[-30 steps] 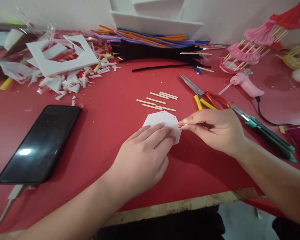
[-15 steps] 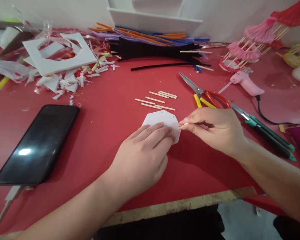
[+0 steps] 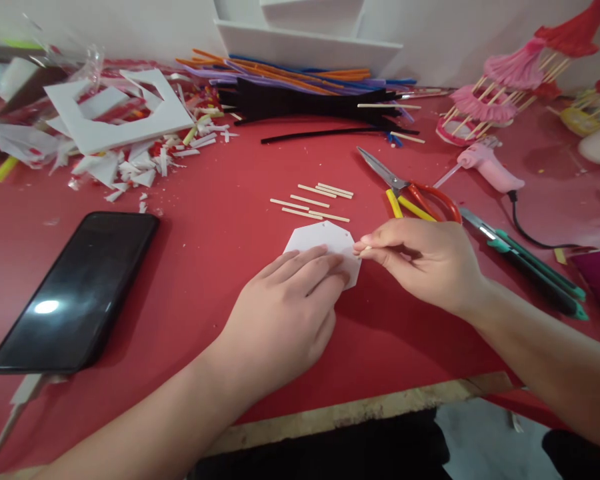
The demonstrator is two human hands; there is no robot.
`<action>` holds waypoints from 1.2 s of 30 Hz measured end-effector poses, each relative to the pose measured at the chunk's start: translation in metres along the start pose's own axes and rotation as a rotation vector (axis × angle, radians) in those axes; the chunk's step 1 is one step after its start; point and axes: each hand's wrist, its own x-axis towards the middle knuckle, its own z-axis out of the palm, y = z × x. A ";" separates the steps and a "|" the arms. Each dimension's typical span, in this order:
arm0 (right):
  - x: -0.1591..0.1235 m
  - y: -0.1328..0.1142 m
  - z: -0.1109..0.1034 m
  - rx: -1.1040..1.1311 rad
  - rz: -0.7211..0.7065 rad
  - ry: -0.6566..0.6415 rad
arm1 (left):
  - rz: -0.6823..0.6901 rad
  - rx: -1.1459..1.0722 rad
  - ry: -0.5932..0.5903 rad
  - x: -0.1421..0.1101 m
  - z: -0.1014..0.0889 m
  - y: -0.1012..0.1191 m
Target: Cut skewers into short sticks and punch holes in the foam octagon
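A white many-sided foam or card piece [image 3: 313,235] lies on the red table, with small holes near its far edge. My left hand [image 3: 290,300] rests flat over it, fingers stretched out and pressing it down; much of the piece is hidden underneath. Pinched between thumb and forefinger of my right hand [image 3: 425,263] is a short wooden stick [image 3: 364,249], mostly covered by the fingertips, at the right edge of the white piece. Several more short wooden sticks [image 3: 310,201] lie loose just beyond the piece.
Scissors [image 3: 395,179], yellow sticks [image 3: 394,203], a green-black utility knife [image 3: 530,267] and a pink glue gun [image 3: 493,168] lie at right. A phone [image 3: 75,293] is at left. Foam scraps [image 3: 130,163], pipe cleaners [image 3: 305,100] and a pink tiered craft model [image 3: 485,103] stand farther back.
My right hand has shifted slightly left with the stick, bringing its fingertips closer over the edge of the white piece. My left hand stays in place.
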 end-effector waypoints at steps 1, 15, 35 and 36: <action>0.000 0.000 0.000 0.003 -0.004 -0.001 | -0.001 -0.001 -0.003 0.000 0.000 0.000; -0.002 0.003 0.000 0.015 0.004 -0.028 | 0.006 -0.009 0.011 0.000 0.000 -0.001; -0.002 0.000 0.000 -0.017 0.011 -0.054 | -0.001 -0.002 0.018 -0.001 0.002 -0.001; -0.002 0.001 0.000 -0.015 0.007 -0.050 | 0.001 -0.003 0.021 -0.001 0.002 -0.001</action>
